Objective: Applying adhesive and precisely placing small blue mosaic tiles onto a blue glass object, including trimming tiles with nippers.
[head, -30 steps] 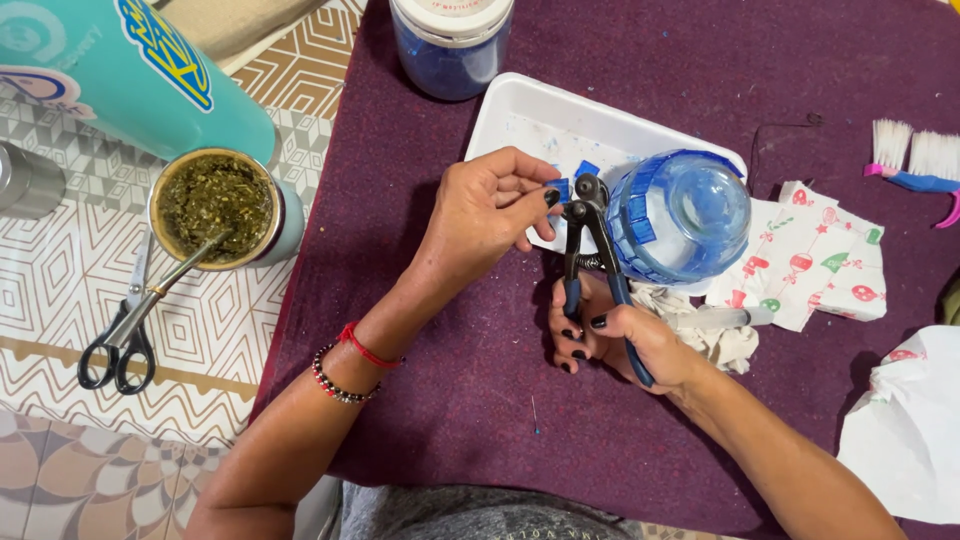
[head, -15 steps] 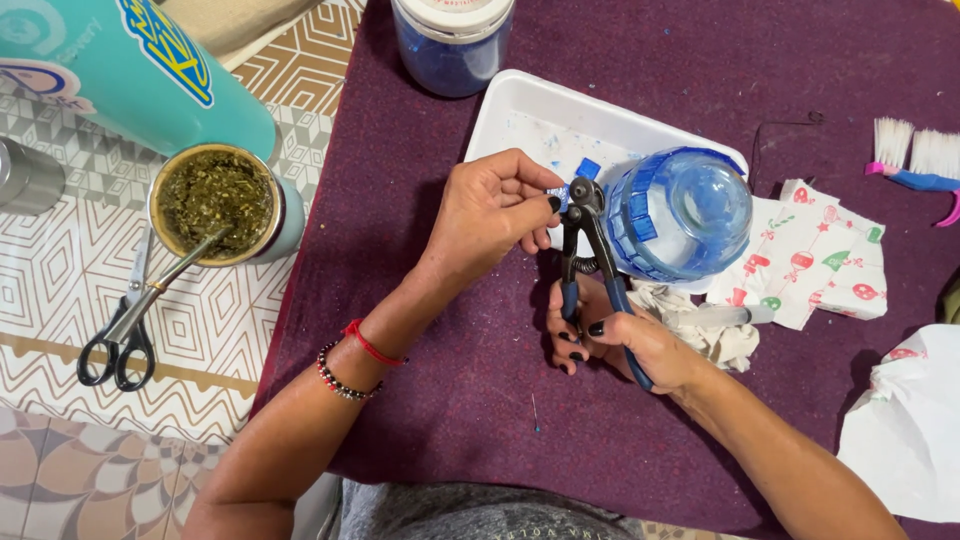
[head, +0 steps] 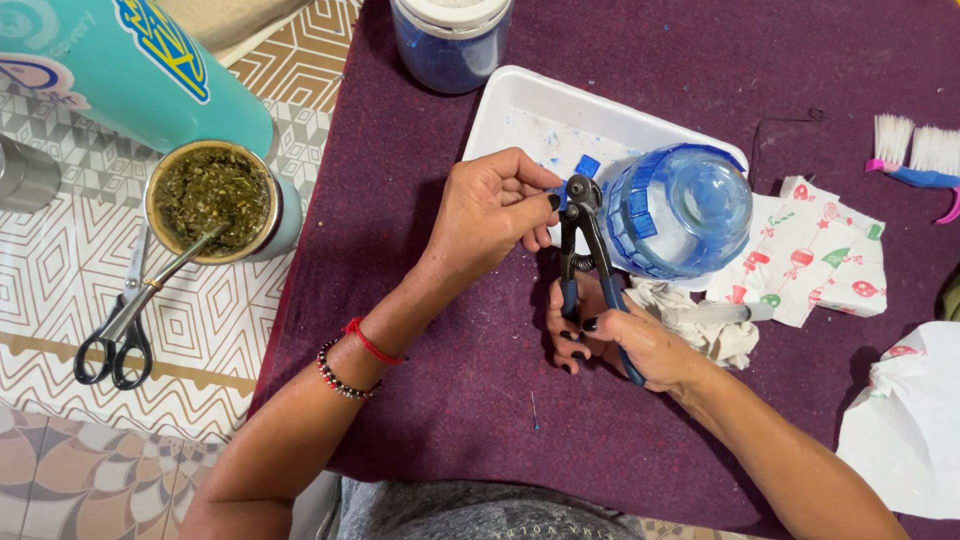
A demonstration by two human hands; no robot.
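Observation:
My right hand (head: 620, 335) grips the blue handles of a pair of wheeled tile nippers (head: 585, 240), jaws pointing away from me. My left hand (head: 495, 210) pinches a small blue tile piece (head: 556, 199) right at the nipper jaws. Just right of the jaws a clear glass jar (head: 680, 210) lies on its side, partly covered with blue mosaic tiles, resting on the edge of a white foam tray (head: 520, 110). Another loose blue tile (head: 588, 165) lies in the tray.
A purple cloth (head: 450, 400) covers the table. A blue-filled jar (head: 450, 40) stands at the top, a cup of green herb (head: 212, 198) and scissors (head: 120, 320) at left, patterned napkins (head: 815, 255) and brushes (head: 915, 150) at right, and a crumpled rag (head: 700, 325) under the jar.
Hardly anything moved: my left hand shifted slightly at the nipper jaws, and both hands stay in the same place.

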